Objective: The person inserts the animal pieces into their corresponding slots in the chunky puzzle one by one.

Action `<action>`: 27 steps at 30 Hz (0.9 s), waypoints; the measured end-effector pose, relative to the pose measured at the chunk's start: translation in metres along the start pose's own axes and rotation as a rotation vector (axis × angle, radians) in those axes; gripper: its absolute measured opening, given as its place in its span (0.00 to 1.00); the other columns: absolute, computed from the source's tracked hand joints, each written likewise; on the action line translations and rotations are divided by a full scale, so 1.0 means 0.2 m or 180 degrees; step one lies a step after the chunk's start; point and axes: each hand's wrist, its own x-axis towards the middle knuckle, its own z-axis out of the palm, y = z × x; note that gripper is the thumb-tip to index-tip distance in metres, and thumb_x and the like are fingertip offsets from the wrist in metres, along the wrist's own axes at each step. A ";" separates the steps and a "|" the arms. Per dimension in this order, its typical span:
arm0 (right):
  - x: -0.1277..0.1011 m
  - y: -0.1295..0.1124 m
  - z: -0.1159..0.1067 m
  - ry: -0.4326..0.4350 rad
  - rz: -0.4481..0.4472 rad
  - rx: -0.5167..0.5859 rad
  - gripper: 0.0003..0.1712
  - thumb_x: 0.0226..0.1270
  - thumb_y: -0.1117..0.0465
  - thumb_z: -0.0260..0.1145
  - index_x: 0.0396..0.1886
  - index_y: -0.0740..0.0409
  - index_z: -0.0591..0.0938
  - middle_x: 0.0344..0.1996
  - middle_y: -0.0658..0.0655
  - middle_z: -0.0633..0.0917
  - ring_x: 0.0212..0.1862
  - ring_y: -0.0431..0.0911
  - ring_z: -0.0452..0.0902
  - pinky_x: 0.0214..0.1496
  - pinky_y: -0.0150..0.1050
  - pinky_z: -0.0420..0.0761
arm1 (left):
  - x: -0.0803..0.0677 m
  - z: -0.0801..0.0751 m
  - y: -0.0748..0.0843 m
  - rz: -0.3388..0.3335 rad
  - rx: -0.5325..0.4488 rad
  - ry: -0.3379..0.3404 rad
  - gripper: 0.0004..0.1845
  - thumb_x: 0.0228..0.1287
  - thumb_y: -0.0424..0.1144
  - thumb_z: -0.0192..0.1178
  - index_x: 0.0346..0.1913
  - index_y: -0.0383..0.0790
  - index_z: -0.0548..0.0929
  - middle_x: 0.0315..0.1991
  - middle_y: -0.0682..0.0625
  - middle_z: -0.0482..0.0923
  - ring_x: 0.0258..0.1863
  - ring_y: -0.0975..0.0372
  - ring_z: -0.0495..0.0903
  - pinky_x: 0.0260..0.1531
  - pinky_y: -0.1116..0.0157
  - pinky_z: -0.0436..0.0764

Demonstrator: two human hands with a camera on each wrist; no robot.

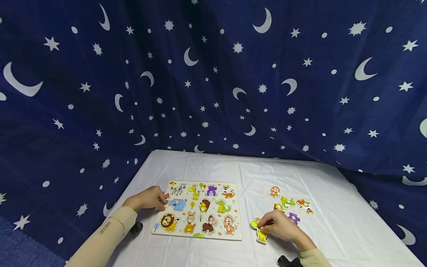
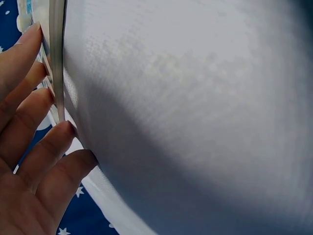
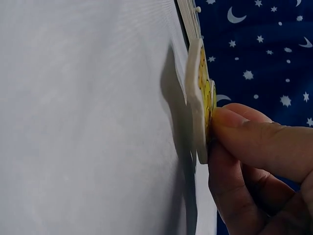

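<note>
My right hand (image 1: 278,225) pinches a yellow giraffe puzzle piece (image 1: 261,233) between thumb and fingers, just right of the puzzle board. In the right wrist view the giraffe piece (image 3: 196,103) is seen edge-on, with its shadow on the white cloth. The light wooden puzzle board (image 1: 213,237) lies flat, printed with rows of animals such as a zebra, an elephant and a lion. My left hand (image 1: 151,198) rests at the board's left edge. In the left wrist view its fingers (image 2: 51,147) are spread, the tips along the board's edge (image 2: 56,58).
Several loose animal pieces lie to the right: an orange monkey (image 1: 275,191), a green crocodile (image 1: 287,202), an orange tiger (image 1: 303,203) and a purple hippo (image 1: 294,218). A white cloth (image 1: 213,167) covers the table. Behind it hangs a blue curtain (image 1: 213,92) with moons and stars.
</note>
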 end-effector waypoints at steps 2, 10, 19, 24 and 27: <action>0.00 0.00 0.01 0.0001 0.0007 -0.0009 0.06 0.52 0.72 0.72 0.31 0.64 0.89 0.31 0.57 0.89 0.33 0.29 0.78 0.35 0.29 0.80 | 0.00 0.00 0.00 -0.0007 0.0038 -0.0002 0.10 0.41 0.30 0.79 0.31 0.40 0.92 0.50 0.37 0.86 0.61 0.42 0.79 0.48 0.63 0.78; 0.02 0.00 0.01 0.0044 0.0058 -0.0047 0.06 0.53 0.71 0.72 0.32 0.62 0.89 0.30 0.54 0.90 0.32 0.31 0.79 0.35 0.29 0.80 | 0.01 0.01 0.00 -0.0150 0.0053 0.0055 0.09 0.41 0.30 0.79 0.30 0.41 0.92 0.47 0.40 0.87 0.59 0.45 0.80 0.50 0.61 0.77; 0.05 -0.01 0.01 0.0063 0.0109 -0.0079 0.05 0.55 0.70 0.72 0.33 0.61 0.89 0.32 0.55 0.90 0.32 0.31 0.79 0.35 0.29 0.80 | 0.01 0.01 0.00 -0.0168 0.0019 0.0039 0.11 0.41 0.29 0.79 0.32 0.39 0.92 0.48 0.38 0.87 0.63 0.43 0.78 0.55 0.55 0.79; 0.06 -0.01 0.02 0.0085 0.0114 -0.0143 0.05 0.55 0.69 0.72 0.33 0.61 0.89 0.32 0.55 0.90 0.32 0.31 0.80 0.36 0.29 0.80 | 0.00 0.00 0.01 -0.0170 -0.0037 -0.0005 0.09 0.42 0.29 0.78 0.30 0.39 0.91 0.51 0.36 0.85 0.64 0.41 0.75 0.61 0.49 0.77; 0.07 -0.02 0.02 0.0087 0.0115 -0.0161 0.05 0.55 0.69 0.72 0.33 0.60 0.89 0.32 0.55 0.90 0.32 0.31 0.80 0.36 0.30 0.80 | 0.01 0.00 0.01 -0.0187 -0.0012 -0.0024 0.09 0.43 0.29 0.78 0.31 0.39 0.91 0.54 0.35 0.84 0.65 0.40 0.74 0.64 0.46 0.74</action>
